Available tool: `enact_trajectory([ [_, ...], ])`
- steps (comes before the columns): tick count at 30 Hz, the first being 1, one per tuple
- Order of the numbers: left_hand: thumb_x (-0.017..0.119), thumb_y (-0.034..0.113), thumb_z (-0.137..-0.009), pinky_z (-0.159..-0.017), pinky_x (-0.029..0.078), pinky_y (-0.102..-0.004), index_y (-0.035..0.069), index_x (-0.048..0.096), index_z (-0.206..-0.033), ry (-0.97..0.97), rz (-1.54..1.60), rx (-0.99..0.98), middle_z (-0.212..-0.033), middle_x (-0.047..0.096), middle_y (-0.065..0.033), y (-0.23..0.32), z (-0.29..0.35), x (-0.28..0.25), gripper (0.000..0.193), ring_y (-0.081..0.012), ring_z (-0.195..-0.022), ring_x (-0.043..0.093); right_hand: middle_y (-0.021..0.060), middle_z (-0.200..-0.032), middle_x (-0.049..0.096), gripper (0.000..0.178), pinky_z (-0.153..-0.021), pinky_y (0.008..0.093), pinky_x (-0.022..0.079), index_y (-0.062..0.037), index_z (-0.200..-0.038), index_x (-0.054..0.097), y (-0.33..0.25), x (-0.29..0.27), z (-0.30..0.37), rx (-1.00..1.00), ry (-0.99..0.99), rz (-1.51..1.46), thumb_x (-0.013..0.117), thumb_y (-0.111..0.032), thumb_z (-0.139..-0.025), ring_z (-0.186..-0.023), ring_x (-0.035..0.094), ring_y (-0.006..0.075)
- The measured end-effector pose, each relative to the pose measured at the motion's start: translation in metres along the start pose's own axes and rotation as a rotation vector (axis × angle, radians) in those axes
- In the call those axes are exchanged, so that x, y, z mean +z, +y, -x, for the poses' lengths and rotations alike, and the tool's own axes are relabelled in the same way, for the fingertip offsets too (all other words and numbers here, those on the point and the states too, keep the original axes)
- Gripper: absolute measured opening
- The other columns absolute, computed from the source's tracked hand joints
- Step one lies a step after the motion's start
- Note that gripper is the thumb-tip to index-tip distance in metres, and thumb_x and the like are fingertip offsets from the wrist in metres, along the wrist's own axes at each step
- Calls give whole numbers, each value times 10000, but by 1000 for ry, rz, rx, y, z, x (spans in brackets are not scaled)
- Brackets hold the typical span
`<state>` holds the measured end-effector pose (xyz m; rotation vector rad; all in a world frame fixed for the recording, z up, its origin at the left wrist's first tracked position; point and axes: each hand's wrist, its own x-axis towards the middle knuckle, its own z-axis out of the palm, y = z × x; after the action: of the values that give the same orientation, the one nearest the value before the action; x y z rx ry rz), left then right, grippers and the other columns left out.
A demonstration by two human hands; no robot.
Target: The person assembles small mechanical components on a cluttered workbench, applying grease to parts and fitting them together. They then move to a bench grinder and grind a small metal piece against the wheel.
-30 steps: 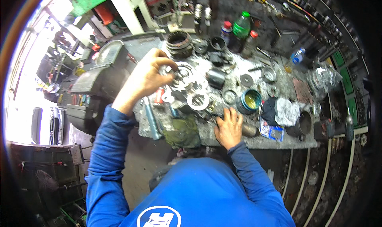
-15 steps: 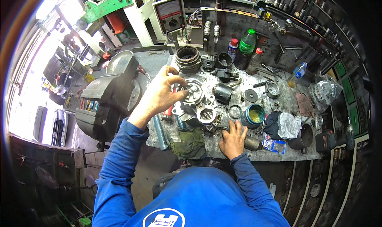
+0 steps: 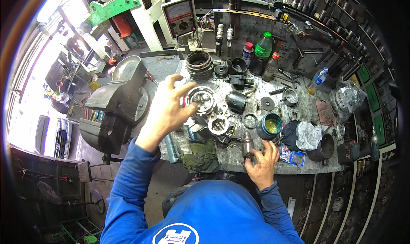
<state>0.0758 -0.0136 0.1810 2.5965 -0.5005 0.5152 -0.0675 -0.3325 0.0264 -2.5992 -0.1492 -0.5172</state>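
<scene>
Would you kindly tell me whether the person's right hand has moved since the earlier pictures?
Yes: the right hand has shifted to the right and lower in the view, judged against the open blue tub.

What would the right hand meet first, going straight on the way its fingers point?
Probably the open blue tub with yellowish contents, just ahead of the right hand, though depth is unclear.

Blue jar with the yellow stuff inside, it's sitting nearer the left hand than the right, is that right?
Not quite: the blue jar with the yellow stuff inside sits nearer the right hand than the left hand, as the head view shows.
</scene>
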Motion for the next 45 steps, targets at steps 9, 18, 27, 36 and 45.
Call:
enact_trajectory([
  [9,776,707,-826,-1182,352,-552,296,736,-1396,-139,-234,79,-1657,370,-194,3,24,1,704,-417,-1409,425,202,-1388,573,296,-1163,585,332,-75,-999,758,0,-5,3,34,-12,-47,798,-206,-736,-1394,450,441],
  [18,746,768,-818,-1202,328,-571,191,777,-1318,-300,-273,159,-1686,380,-173,10,12,-23,764,-456,-1471,392,198,-1389,565,289,-1175,577,330,-78,-993,764,-12,-2,-7,25,4,-126,812,-197,-734,-1388,458,436],
  [27,875,154,-789,-1004,538,-466,24,748,-1187,179,224,28,-1245,657,-222,49,87,-13,437,-397,-1152,646,209,-1372,579,317,-1119,513,444,-52,-1031,758,-33,-36,-14,140,-54,-363,850,-136,-739,-1337,524,415],
  [36,784,108,-989,-605,444,-205,-14,734,-1215,-504,1460,-856,-966,752,-29,78,109,79,262,-45,-702,572,174,-1293,619,301,-1096,500,465,-63,-1011,755,-54,-36,-60,-87,-28,-463,831,-152,-734,-1293,543,386],
  [45,834,125,-951,-587,445,-218,-14,742,-1155,-436,1463,-924,-823,711,-3,78,118,107,263,-46,-668,580,157,-1271,634,364,-1096,519,454,-68,-1070,726,-48,-25,-55,-241,-114,-436,805,-180,-733,-1290,554,385],
])
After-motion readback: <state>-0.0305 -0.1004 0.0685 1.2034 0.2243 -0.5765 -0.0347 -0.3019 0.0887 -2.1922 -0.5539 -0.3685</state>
